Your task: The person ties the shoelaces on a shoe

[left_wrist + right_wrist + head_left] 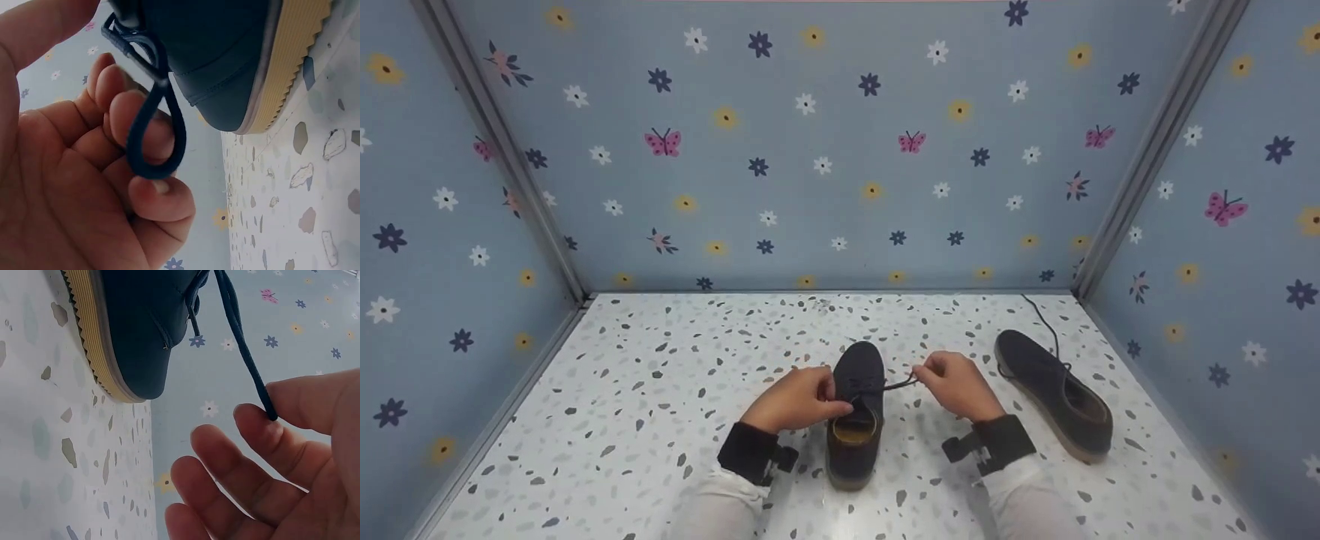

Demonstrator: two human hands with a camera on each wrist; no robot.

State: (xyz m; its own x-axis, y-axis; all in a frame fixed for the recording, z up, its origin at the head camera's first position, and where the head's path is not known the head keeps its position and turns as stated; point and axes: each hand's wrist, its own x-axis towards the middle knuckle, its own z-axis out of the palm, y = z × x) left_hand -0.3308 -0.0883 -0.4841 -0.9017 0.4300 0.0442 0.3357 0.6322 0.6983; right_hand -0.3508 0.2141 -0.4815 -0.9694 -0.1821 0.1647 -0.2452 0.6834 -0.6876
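Observation:
A dark navy lace-up shoe (861, 360) with a ridged tan sole stands on the floor between my hands, toe pointing away. My right hand (964, 386) pinches the end of its shoelace (244, 354) between thumb and index finger, and the lace runs taut from the shoe's right side. The other right fingers are loosely bent. My left hand (791, 401) is at the shoe's left side, thumb apart from the fingers near the opening. In the left wrist view a lace loop (179, 135) hangs in front of its loosely curled fingers; the thumb tip is out of frame there.
A second dark shoe (1035, 375) lies to the right, angled, its loose lace (1046, 322) trailing toward the back wall. Blue flowered panels (840, 180) enclose the speckled white floor (660, 375) at the back and both sides.

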